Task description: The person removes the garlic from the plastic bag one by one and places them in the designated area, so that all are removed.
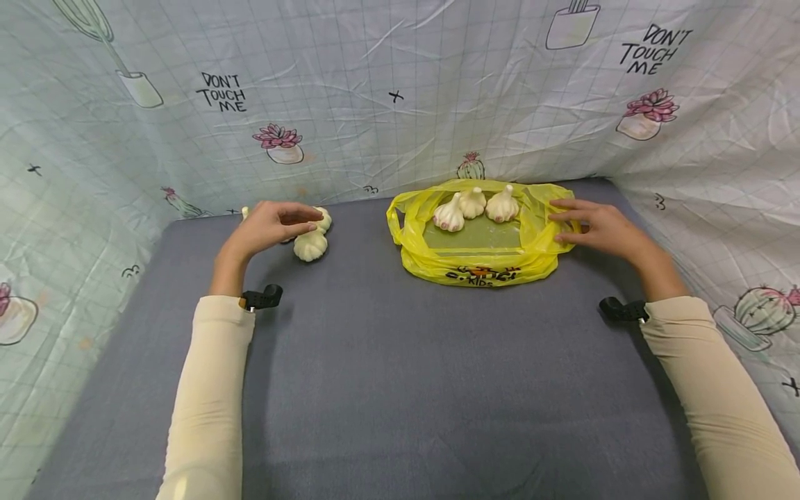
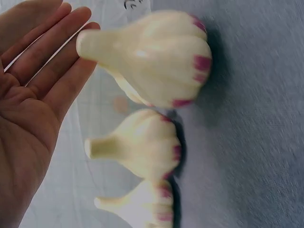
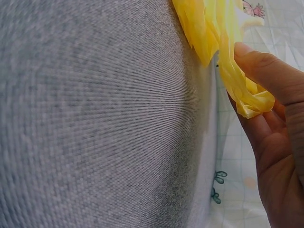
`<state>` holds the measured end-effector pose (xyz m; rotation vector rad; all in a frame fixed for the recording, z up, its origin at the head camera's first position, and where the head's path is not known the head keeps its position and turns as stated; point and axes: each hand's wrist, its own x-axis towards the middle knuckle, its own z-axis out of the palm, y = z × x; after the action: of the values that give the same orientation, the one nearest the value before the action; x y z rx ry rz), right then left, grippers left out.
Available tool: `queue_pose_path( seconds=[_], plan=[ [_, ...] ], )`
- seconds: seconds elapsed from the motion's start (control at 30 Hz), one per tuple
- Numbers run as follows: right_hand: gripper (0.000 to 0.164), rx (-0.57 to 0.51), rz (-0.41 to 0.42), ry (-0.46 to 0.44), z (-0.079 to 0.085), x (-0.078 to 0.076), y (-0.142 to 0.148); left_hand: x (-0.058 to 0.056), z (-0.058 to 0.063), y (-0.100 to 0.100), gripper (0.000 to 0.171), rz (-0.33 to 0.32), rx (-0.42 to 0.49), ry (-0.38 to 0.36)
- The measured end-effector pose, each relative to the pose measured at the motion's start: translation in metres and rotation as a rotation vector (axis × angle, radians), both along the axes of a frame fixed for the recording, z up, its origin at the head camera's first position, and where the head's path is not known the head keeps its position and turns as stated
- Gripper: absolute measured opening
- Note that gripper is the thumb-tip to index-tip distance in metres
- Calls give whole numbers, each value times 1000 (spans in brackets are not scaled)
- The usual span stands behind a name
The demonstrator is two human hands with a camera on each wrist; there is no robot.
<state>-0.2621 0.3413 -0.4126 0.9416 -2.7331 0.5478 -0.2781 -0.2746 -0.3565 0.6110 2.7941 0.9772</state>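
My left hand is over a group of garlic bulbs at the back left of the table. In the left wrist view its fingers are extended, with the fingertips beside the stem of the nearest garlic bulb. More bulbs stand in line with that one, stems up and purple patches at the base. At the back right, my right hand pinches the side of a yellow plastic bag between thumb and fingers. The bag's mouth is spread wide, and three garlic bulbs lie inside toward its back.
A grey cloth covers the table. Behind it and at both sides hangs a white curtain with plant drawings and lettering, close to the table's back edge. Each wrist wears a black camera strap.
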Motion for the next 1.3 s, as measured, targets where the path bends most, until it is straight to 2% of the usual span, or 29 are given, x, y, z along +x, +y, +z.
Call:
queue_pose_path(
  seconds=[0.23,0.53,0.8,1.1,1.3],
  plan=[
    [44,-7,-1,8,1,1,-1,4,13,22,30,-25,-6,22],
    [44,-7,0,12,1,1,-1,1,17,54,29,-159,-4,86],
    [44,-17,-1,15,1,1,0,-5,14,82,29,-276,20,112],
    [44,-20,8,17,-1,1,2,-10,11,120,31,-331,38,137],
    [44,-25,8,13,0,1,3,-17,2,143,34,-359,41,124]
  ],
)
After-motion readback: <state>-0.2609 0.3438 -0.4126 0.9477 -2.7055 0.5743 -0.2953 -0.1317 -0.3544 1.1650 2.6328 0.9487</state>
